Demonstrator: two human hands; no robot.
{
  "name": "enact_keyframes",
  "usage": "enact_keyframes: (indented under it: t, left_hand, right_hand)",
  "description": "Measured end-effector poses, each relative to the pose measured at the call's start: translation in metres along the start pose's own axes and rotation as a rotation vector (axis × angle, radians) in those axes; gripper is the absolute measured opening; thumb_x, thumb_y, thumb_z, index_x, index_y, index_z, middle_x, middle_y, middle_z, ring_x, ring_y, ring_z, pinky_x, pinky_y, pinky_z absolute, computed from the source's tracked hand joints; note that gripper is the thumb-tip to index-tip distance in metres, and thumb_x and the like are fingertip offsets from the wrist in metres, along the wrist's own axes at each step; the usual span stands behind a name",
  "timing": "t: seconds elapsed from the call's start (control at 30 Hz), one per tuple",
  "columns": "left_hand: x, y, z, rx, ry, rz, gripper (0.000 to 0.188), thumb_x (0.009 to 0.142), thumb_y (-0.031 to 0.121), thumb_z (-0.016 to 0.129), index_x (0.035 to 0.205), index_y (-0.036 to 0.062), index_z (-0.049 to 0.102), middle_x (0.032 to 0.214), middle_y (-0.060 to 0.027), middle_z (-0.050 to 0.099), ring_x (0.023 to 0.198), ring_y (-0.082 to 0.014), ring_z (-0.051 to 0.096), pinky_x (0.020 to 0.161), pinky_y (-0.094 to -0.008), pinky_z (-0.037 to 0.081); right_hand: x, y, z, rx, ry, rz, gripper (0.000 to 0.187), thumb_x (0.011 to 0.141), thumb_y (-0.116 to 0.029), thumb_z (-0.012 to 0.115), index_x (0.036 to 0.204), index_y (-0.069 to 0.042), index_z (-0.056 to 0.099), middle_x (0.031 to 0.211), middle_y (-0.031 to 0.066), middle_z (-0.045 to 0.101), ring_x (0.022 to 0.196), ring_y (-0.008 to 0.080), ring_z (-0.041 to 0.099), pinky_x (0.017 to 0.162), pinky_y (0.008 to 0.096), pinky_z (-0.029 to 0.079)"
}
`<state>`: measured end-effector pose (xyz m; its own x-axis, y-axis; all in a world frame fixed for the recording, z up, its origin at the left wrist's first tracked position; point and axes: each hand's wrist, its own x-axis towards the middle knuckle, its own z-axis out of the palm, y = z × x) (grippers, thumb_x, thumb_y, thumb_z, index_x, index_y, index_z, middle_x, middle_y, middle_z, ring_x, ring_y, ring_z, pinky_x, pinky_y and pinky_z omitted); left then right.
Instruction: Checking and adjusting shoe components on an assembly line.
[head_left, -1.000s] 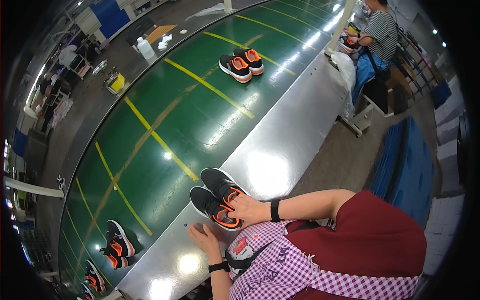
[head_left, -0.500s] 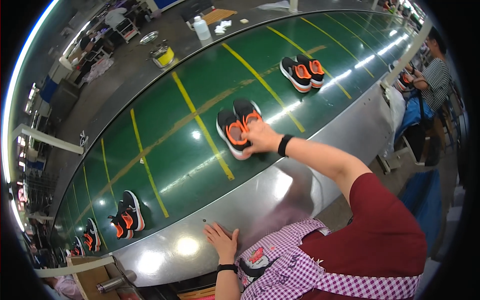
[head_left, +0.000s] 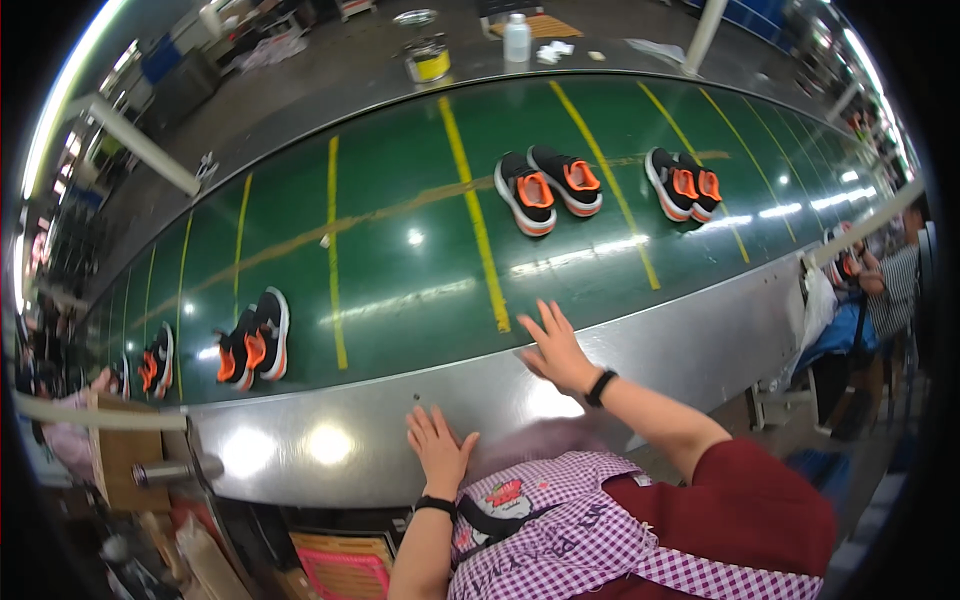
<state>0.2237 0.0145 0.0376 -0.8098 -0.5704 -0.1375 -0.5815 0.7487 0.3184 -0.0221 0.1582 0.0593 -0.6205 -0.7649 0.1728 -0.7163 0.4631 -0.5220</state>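
Observation:
My left hand (head_left: pixel 436 445) lies flat on the metal edge of the conveyor, fingers spread, holding nothing. My right hand (head_left: pixel 556 350) hovers over the near rim of the green belt (head_left: pixel 390 260), fingers apart and empty. Beyond it, a pair of black and orange sneakers (head_left: pixel 548 190) with white soles rests on the belt, apart from the hand. Farther right stands a second pair of sneakers (head_left: pixel 684 186). On the left side another pair of sneakers (head_left: pixel 254 340) sits near the belt's close edge, with more sneakers (head_left: pixel 157 360) behind it.
Yellow lines cross the belt. On the far ledge are a yellow-labelled can (head_left: pixel 428 62), a white bottle (head_left: pixel 517 40) and crumpled white paper (head_left: pixel 553 52). A cardboard box (head_left: pixel 130 455) stands at lower left. A seated person in a striped top (head_left: pixel 900 300) is at right.
My right hand has let go of the middle pair of sneakers and drawn back toward me. That pair now lies farther across the belt. The view has turned; my left hand stays on the metal.

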Motion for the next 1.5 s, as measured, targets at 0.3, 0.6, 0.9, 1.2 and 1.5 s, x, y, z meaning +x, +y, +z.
enact_keyframes:
  t: [0.3, 0.6, 0.9, 1.2, 1.5]
  left_hand:
    - [0.004, -0.007, -0.009, -0.044, 0.073, 0.084, 0.073, 0.075, 0.039, 0.066, 0.129, -0.0006, 0.037, 0.136, -0.0312, 0.028, 0.126, -0.0491, 0.024, 0.102, -0.0524, 0.025]
    - [0.058, -0.131, -0.057, -0.413, 0.198, 0.000, 0.046, 0.076, 0.020, 0.060, 0.118, 0.0029, 0.053, 0.107, -0.0202, 0.057, 0.094, -0.0348, 0.052, 0.086, -0.0447, 0.039]
    - [0.127, -0.257, -0.159, 0.173, 0.521, -0.171, 0.068, 0.074, 0.031, 0.069, 0.135, 0.0231, 0.039, 0.130, -0.0167, 0.041, 0.120, -0.0328, 0.038, 0.096, -0.0498, 0.029]
    - [0.170, -0.285, -0.163, 0.393, 0.396, -0.343, 0.050, 0.068, 0.037, 0.074, 0.112, 0.0224, 0.058, 0.123, -0.0112, 0.047, 0.112, -0.0276, 0.043, 0.090, -0.0432, 0.033]
    - [0.183, -0.302, -0.178, 0.384, 0.282, -0.299, 0.042, 0.067, 0.044, 0.074, 0.098, 0.0174, 0.065, 0.109, -0.0107, 0.057, 0.116, -0.0286, 0.043, 0.098, -0.0524, 0.025]
  right_hand:
    - [-0.116, -0.041, 0.010, -0.129, -0.230, 0.123, 0.061, 0.082, -0.030, 0.060, 0.134, -0.011, 0.035, 0.137, 0.0289, 0.027, 0.128, 0.0476, 0.023, 0.103, 0.0534, 0.023]
    - [-0.115, -0.048, 0.029, -0.147, -0.141, 0.212, 0.069, 0.078, -0.028, 0.065, 0.137, -0.015, 0.031, 0.137, 0.0308, 0.026, 0.127, 0.0494, 0.023, 0.102, 0.0535, 0.025]
    - [-0.134, -0.094, 0.046, -0.220, -0.167, 0.342, 0.070, 0.071, -0.023, 0.071, 0.133, -0.022, 0.039, 0.137, 0.0316, 0.025, 0.126, 0.0503, 0.024, 0.098, 0.0523, 0.034]
    - [-0.131, -0.113, 0.055, -0.201, -0.180, 0.425, 0.067, 0.072, -0.018, 0.070, 0.132, -0.017, 0.040, 0.138, 0.0329, 0.022, 0.127, 0.0521, 0.022, 0.100, 0.0532, 0.031]
    - [-0.130, -0.124, 0.059, -0.216, -0.191, 0.467, 0.068, 0.073, -0.020, 0.069, 0.134, -0.018, 0.038, 0.138, 0.0329, 0.022, 0.127, 0.0529, 0.021, 0.100, 0.0537, 0.030]
